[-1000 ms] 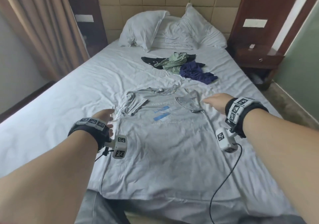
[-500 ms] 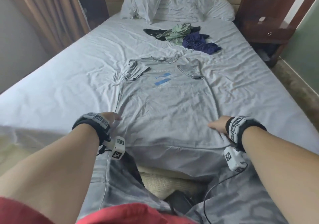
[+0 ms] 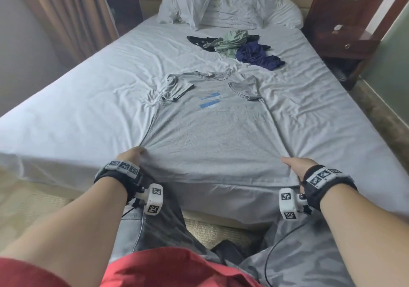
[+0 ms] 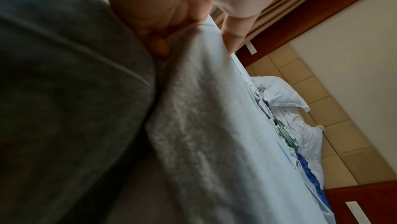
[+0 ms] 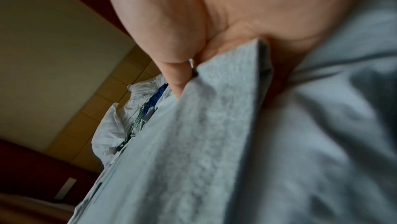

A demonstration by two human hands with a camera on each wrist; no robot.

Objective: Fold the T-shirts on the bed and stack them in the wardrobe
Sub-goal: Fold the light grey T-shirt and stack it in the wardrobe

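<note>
Grey T-shirt (image 3: pixel 210 136) hem is hanging past the bed's foot edge; left hand (image 3: pixel 130 157) fingertips are hiding under it.

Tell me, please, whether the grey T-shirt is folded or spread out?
Mostly spread: the grey T-shirt lies flat on the bed, only both sleeves folded inward.

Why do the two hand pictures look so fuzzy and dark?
Left wrist view: the grey T-shirt sits too close, blurred, dark leg beside it. Right wrist view: shirt and right hand blurred; distant pillows sharper. Head view: evenly lit, edges bend.
</note>
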